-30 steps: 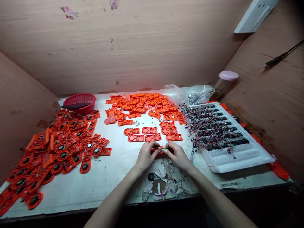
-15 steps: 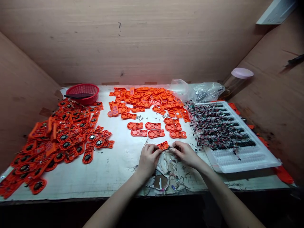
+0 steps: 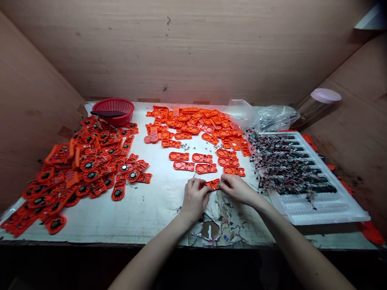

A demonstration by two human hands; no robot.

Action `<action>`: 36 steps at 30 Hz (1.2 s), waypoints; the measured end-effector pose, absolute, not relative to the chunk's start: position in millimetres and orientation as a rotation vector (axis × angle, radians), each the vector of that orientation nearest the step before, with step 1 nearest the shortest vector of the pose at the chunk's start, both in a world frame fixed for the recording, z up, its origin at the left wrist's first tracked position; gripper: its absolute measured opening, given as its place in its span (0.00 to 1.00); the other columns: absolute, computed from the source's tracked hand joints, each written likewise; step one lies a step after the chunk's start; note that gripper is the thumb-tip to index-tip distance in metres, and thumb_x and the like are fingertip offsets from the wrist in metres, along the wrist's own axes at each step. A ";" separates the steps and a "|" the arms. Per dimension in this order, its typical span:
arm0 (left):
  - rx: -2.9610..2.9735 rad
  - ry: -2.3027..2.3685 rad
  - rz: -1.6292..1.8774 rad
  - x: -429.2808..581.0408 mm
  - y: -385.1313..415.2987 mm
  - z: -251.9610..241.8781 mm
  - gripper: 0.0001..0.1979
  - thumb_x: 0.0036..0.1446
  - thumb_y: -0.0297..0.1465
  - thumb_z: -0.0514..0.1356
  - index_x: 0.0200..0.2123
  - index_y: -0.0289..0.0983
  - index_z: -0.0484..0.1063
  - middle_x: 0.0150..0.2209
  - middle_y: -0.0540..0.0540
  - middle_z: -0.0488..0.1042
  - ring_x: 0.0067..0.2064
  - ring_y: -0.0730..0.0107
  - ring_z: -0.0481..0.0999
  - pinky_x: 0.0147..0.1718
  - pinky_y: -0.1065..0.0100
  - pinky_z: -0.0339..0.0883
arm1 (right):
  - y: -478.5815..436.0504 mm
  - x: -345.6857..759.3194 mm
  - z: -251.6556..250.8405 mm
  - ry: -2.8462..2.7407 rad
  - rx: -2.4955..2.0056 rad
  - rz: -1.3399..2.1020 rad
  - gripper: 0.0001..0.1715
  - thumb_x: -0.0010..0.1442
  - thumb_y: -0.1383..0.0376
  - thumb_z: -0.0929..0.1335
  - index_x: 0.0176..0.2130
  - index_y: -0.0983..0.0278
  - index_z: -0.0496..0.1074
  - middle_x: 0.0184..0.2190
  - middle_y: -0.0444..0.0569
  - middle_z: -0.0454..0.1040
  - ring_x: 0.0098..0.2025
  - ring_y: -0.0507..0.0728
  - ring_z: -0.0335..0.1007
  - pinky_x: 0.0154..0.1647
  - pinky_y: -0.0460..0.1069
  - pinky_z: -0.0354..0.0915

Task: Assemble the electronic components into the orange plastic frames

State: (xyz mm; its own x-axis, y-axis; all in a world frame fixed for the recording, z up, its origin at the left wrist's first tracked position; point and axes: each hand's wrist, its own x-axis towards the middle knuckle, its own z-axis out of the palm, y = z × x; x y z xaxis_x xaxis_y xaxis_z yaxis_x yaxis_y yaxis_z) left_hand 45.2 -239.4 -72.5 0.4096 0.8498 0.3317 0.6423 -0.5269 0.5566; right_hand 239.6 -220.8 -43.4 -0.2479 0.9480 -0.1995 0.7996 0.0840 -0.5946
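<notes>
My left hand (image 3: pixel 195 198) is closed on the left end of an orange plastic casing half (image 3: pixel 214 184), held low over the worn patch of the table. At the casing's right end, my right hand (image 3: pixel 238 190) pinches with thumb and forefinger. Whatever lies between those right fingertips is too small and covered to name. Just beyond the hands, several similar open orange casing halves (image 3: pixel 206 168) lie in short rows, some with a small metal piece inside. Loose wires and a hole (image 3: pixel 209 230) in the table covering show below my left wrist.
Orange casings with round black parts (image 3: pixel 92 175) are heaped at left, beside a red basket (image 3: pixel 128 114). More orange casings (image 3: pixel 196 119) pile at the back. To the right, a white foam tray (image 3: pixel 329 215) holds wired parts (image 3: pixel 281 161). Plastic bags (image 3: pixel 276 117) and a lidded jar (image 3: pixel 317 105) stand behind it.
The whole view has shifted slightly. My left fingers now cover more of the casing's left end, and the casing lies more level. The dark bit seen by my right fingertips is now hidden.
</notes>
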 end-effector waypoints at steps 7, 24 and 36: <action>2.288 1.272 0.827 44.4 -237.3 -76.8 0.07 0.55 0.26 0.60 0.37 0.41 0.75 0.43 0.43 0.68 0.46 0.59 0.65 0.44 0.57 0.64 | -209.4 236.6 -29.6 -2.251 -1.825 1.034 0.12 0.54 0.72 0.62 0.21 0.64 0.60 0.18 0.40 0.60 0.22 0.49 0.53 0.23 0.45 0.45; 2.245 1.266 0.848 44.9 -237.7 -78.8 0.07 0.54 0.25 0.61 0.36 0.42 0.76 0.44 0.45 0.70 0.45 0.61 0.64 0.43 0.58 0.65 | -191.5 226.6 -30.0 -2.370 -2.054 1.026 0.09 0.54 0.71 0.64 0.23 0.65 0.65 0.20 0.43 0.66 0.23 0.50 0.58 0.22 0.44 0.48; 2.220 1.286 0.845 46.0 -238.8 -77.9 0.08 0.52 0.24 0.62 0.36 0.42 0.77 0.42 0.45 0.69 0.44 0.61 0.64 0.42 0.59 0.66 | -181.3 213.2 -25.5 -2.557 -2.208 0.885 0.06 0.52 0.66 0.67 0.28 0.66 0.73 0.26 0.52 0.73 0.28 0.56 0.67 0.24 0.46 0.52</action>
